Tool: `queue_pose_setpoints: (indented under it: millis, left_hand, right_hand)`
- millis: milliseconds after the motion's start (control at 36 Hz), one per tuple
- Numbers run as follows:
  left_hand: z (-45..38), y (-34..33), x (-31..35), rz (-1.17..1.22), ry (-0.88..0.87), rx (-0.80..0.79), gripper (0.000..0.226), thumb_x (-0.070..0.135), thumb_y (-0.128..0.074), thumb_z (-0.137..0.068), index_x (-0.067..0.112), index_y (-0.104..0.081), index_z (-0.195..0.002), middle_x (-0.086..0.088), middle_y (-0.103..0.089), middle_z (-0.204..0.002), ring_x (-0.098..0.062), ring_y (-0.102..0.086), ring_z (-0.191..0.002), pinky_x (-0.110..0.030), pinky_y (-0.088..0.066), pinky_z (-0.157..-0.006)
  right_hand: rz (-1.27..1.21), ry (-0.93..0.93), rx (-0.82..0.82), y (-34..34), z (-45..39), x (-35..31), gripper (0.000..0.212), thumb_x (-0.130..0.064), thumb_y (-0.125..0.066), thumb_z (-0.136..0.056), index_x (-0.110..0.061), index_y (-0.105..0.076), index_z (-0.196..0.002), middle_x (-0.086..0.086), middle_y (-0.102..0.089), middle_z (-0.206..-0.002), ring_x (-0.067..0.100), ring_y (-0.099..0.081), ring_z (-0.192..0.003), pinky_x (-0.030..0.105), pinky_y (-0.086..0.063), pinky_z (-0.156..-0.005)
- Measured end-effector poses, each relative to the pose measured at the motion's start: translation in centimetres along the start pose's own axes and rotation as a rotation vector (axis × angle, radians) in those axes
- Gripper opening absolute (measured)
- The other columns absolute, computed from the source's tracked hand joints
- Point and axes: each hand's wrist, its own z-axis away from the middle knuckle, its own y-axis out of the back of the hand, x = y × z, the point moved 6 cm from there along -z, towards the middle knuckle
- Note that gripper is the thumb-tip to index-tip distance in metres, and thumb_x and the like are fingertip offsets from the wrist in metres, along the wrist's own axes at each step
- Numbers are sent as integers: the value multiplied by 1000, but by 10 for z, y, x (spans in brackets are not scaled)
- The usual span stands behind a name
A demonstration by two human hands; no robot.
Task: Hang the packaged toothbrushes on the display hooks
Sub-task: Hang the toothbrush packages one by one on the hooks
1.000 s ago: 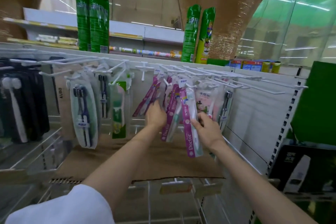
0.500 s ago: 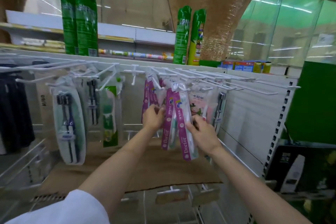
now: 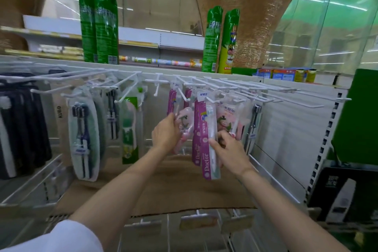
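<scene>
A row of white display hooks [image 3: 206, 88] runs across the panel at chest height. My left hand [image 3: 165, 134] grips a clear pack with a pink toothbrush [image 3: 185, 127], held loose below the hooks. My right hand [image 3: 229, 149] pinches the lower part of a purple "Doctor" toothbrush pack [image 3: 206, 139] that hangs from a hook. Behind it hang more purple packs [image 3: 171, 102] and pink cartoon packs [image 3: 227, 120].
Oval packs with dark brushes [image 3: 83, 141] and a green pack [image 3: 129, 131] hang to the left. Tall green spray cans [image 3: 99, 26] stand on the shelf top. Long bare hooks [image 3: 302, 98] stick out to the right. Brown cardboard [image 3: 163, 188] lies on the shelf below.
My left hand has pulled a clear pink toothbrush pack forward from among the hanging packs. My right hand has slid slightly lower on the purple pack. The view has shifted right.
</scene>
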Motion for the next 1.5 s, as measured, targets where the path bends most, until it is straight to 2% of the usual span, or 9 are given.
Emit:
queue_pose_setpoints:
  millis: [139,278,472,583,639,722,833,1167,1500]
  left_hand:
    - [22,-3,-36,291,217,-75,12,23,-42,-98,12,-48,-98,-9,-60,-97,-26,-56,-86,-32,-41,-70]
    - [43,9,-53,583,374,-74,10,16,-43,-98,9,-45,-91,-4,-50,-83,-19,-49,-73,-25,-43,-53]
    - [80,13,-60,981,501,-194,17,-2,-47,-91,11,-48,-80,-8,-56,-76,-19,-54,-65,-27,-42,-55]
    - [93,22,-53,1146,443,-231,24,1,-50,-91,11,-51,-69,-4,-57,-64,-10,-55,-50,-19,-43,-43]
    - [91,29,-51,1217,443,-226,26,5,-47,-91,11,-58,-68,-2,-64,-63,-14,-60,-56,-20,-48,-48]
    - [87,32,-40,1194,446,-225,27,11,-41,-92,10,-64,-77,1,-67,-63,-10,-63,-57,-16,-50,-54]
    - [79,28,-13,1156,417,-288,27,11,-44,-91,9,-61,-70,3,-66,-56,-8,-62,-51,-16,-49,-51]
    - [67,7,58,1100,285,-377,24,-6,-47,-87,1,-57,-66,-3,-64,-50,-9,-57,-39,-14,-41,-38]
    - [60,2,63,1018,231,-367,22,-2,-51,-86,4,-64,-70,-7,-66,-58,-14,-61,-47,-19,-48,-45]
  right_hand:
    - [55,14,55,0,2,-2,32,-49,-59,-85,-21,-47,-80,0,-64,-84,18,-63,-64,36,-53,-59]
    - [128,130,188,-5,11,-16,43,-41,-60,-88,-25,-31,-61,-9,-40,-56,2,-37,-52,26,-24,-50]
    - [4,106,-160,-48,13,-36,34,-48,-59,-87,-15,-63,-95,-1,-67,-91,16,-63,-85,34,-53,-78]
    - [-135,96,-210,-58,16,-40,30,-39,-58,-90,-9,-56,-93,7,-68,-93,22,-66,-86,43,-54,-80]
    - [-263,115,-192,-51,21,-43,18,-29,-57,-92,-12,-53,-89,4,-68,-86,21,-66,-73,37,-55,-66]
    - [-413,111,-197,-41,30,-39,10,-22,-53,-95,-13,-51,-95,4,-67,-81,18,-64,-55,27,-47,-45]
    - [-468,37,-122,-28,34,-5,6,-24,-51,-96,-28,-52,-92,6,-66,-69,19,-62,-51,27,-45,-49]
    - [-644,17,110,41,28,25,11,-17,-46,-98,-10,-44,-90,4,-64,-54,18,-64,-45,20,-45,-39]
    - [-147,-5,-52,48,-12,19,20,-28,-44,-98,-14,-46,-85,8,-60,-71,10,-58,-46,20,-44,-46]
